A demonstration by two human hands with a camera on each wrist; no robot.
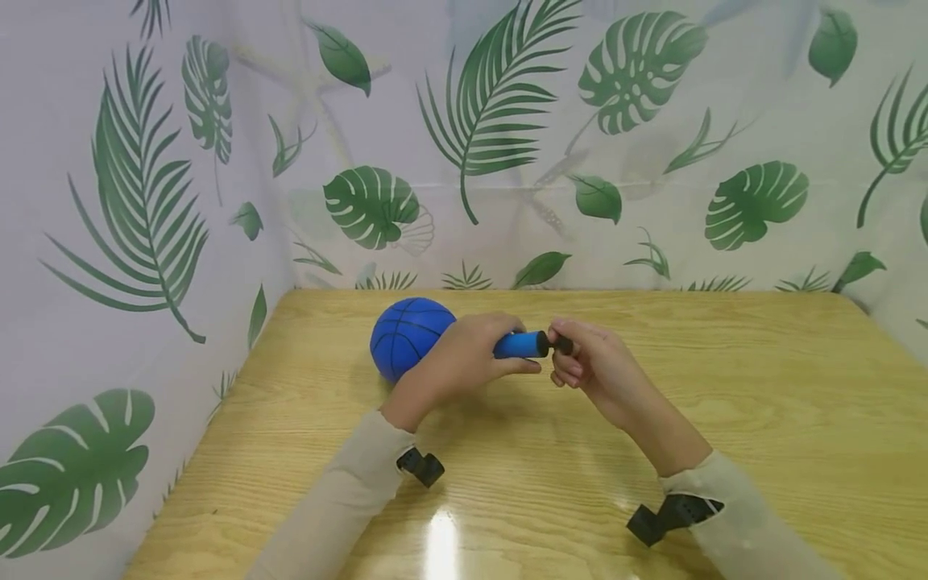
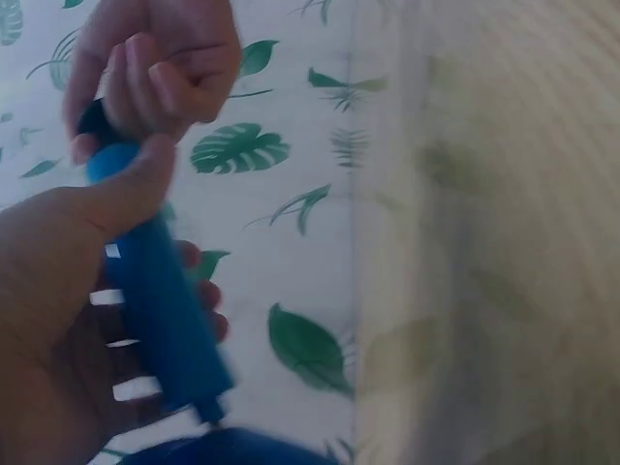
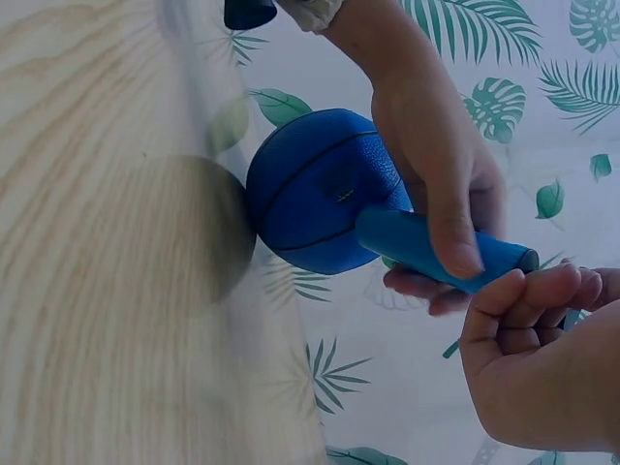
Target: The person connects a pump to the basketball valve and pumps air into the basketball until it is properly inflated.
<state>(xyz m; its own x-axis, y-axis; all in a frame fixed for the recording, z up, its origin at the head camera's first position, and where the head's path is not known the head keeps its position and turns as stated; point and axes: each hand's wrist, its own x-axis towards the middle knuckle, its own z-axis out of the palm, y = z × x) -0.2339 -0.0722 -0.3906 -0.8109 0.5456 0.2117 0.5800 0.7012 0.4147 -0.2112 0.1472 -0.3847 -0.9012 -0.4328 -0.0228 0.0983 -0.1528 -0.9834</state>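
A blue basketball with black lines sits on the wooden table. My left hand grips the barrel of a blue hand pump, held roughly level beside the ball. In the left wrist view, the pump's thin tip points at the ball's surface and meets it there. The fingers of my right hand curl around the black pump handle, just past the barrel's dark end cap. A short length of rod shows between cap and handle. In the right wrist view the handle is mostly hidden behind the fingers.
The light wooden table extends to both sides and toward me. A white backdrop with green leaf prints rises behind and at the left. Black wrist cameras are strapped over both sleeves.
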